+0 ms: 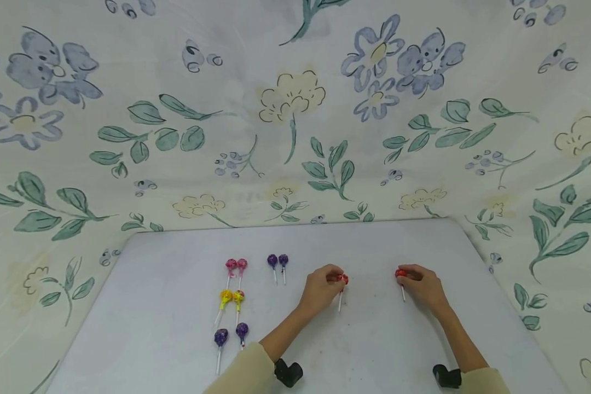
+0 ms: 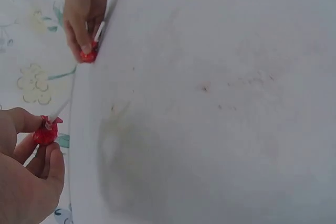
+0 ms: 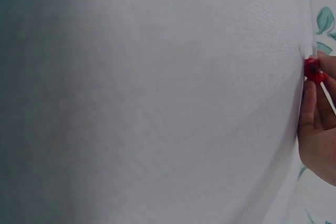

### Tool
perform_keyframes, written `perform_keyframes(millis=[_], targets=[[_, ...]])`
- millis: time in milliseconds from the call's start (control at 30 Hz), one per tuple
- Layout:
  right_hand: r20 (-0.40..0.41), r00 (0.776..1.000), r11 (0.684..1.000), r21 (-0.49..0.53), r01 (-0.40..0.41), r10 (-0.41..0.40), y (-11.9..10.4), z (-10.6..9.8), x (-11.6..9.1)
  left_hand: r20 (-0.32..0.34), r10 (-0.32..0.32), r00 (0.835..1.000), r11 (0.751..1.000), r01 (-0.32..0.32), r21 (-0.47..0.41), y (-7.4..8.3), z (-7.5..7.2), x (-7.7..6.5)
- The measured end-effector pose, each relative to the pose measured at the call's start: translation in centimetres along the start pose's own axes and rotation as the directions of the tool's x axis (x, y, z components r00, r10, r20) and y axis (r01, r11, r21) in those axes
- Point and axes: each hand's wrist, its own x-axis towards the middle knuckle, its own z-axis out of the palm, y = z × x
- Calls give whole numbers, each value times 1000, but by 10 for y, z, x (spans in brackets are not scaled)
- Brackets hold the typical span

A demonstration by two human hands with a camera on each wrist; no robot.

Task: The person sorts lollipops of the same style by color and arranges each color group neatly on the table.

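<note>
Between thumb and fingers my left hand [image 1: 320, 289] pinches the head of a red-wrapped lollipop [image 1: 343, 279], its white stick pointing toward me. Farther right, my right hand [image 1: 424, 285] grips a second red lollipop [image 1: 400, 273] by its head, close over the white table. In the left wrist view the left hand's lollipop [image 2: 45, 132] shows a twisted red wrapper at the stick. The right wrist view has the other red lollipop [image 3: 313, 70] at the fingertips, its stick mostly hidden.
Left of my hands lie paired lollipops: pink [image 1: 231, 265], yellow [image 1: 226, 297] and purple [image 1: 220, 337] in a column, with another purple pair [image 1: 272, 260] beside it. The white table [image 1: 167, 284] meets a floral cloth [image 1: 246, 126] at its back edge.
</note>
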Motion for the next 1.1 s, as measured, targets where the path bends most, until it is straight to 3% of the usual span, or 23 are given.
perform_keyframes(millis=[300,667,867,1100], targets=[[4,1000,1000,8,-15,15,2,1,0,-63,-9,998,996,15,92,-15,-40,-18],[15,1000,1000,25,-2,2,1,-1,0,-177,-99,979,985,122,125,-29,-91,-34],[16,1000,1000,29,-7,7,1,0,1,-233,-134,963,969,177,174,-34,-105,-39],[13,1000,1000,25,-1,0,1,0,0,-251,-158,955,954,213,210,-38,-113,-45]])
